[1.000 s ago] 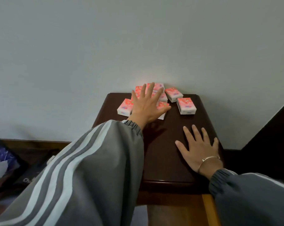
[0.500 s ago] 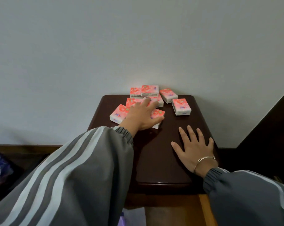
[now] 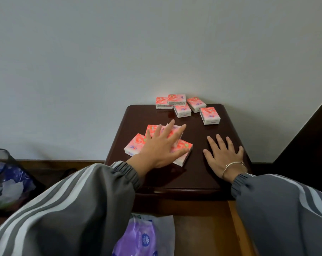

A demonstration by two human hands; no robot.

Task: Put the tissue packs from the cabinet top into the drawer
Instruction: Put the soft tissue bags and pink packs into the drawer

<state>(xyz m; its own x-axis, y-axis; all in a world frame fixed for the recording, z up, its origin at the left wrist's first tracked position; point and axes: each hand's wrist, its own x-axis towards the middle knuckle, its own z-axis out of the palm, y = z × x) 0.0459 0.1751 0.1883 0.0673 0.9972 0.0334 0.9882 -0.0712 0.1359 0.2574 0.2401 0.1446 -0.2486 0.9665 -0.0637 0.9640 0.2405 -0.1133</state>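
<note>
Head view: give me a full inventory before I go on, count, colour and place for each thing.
back tissue packs: five, pink and white, by the wall
near tissue packs: at least three, pink and white, front left, under the left hand
cabinet top: one, dark brown, centre
drawer: one, lighter wood, open below the cabinet
purple pack: one, purple, in the drawer
bin: one, dark, floor at left
bracelet: one, silver, right wrist
left hand: one, flat on the near packs
right hand: one, flat on bare cabinet top
</note>
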